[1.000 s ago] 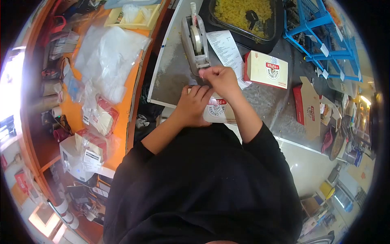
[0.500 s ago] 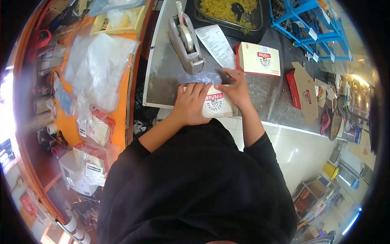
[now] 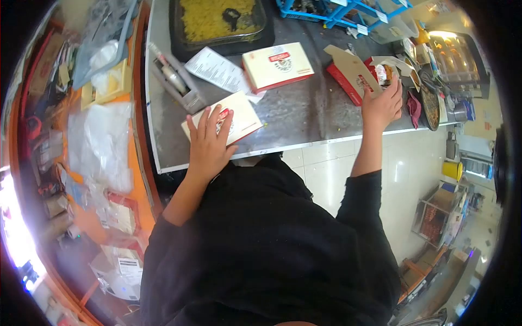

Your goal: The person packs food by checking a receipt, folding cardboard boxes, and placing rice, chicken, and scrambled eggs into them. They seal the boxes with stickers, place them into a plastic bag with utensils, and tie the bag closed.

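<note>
A person in black sleeves stands at a dark metal counter [image 3: 296, 117], arms parted, one hand on each of two takeaway boxes. The left hand [image 3: 211, 138] lies palm down over a closed cream box [image 3: 246, 117] at the near left edge of the counter; its fingers are slightly spread across the lid, and its thumb lies apart, along the near side. That box's long axis runs mostly left to right, its right end turned a little toward the far side. The right hand [image 3: 384, 106] reaches out well to the right, to an open red box [image 3: 341, 81] near the counter's right end. Its thumb is apart from its fingers, beside a raised brown flap [image 3: 353, 70], while the fingers point away toward the far side, at the opening, where wrapped food [image 3: 383, 72] shows. Whether those fingers grip the carton or only touch it, I cannot tell. The open box's red side slants from far left to near right, and the right hand is plainly the nearer one to it. Between the two hands and farther back sits another closed box [image 3: 277, 68], touched by neither, with a printed receipt [image 3: 217, 73] just to its left and a tape dispenser [image 3: 176, 81] beyond that.
</note>
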Motion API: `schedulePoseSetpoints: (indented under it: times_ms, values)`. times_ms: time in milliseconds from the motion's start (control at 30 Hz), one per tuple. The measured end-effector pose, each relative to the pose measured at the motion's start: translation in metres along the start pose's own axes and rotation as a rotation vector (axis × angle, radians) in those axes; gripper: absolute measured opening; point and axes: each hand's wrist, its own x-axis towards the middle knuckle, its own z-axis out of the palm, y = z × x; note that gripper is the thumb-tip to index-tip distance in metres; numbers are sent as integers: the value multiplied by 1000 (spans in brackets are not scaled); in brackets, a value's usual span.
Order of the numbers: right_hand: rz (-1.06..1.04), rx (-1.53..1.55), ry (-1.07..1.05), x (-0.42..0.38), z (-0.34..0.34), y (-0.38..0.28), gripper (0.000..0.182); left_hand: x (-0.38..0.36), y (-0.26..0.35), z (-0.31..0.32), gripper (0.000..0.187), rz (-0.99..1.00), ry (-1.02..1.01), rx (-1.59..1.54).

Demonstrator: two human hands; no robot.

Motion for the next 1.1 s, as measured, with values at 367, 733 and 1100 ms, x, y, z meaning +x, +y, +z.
schedulePoseSetpoints:
  times_ms: [367, 733, 1100]
  values:
    - [-381, 733, -637, -20, -2, 152, 23, 130, 145, 51, 60, 328, 156, -353]
    - [-226, 326, -805, -36, 93, 157, 44, 152, 209, 128, 58, -440, -78, -42]
    - [298, 972, -1232, -41, 120, 149, 52, 140, 178, 192, 56, -745, -107, -1121]
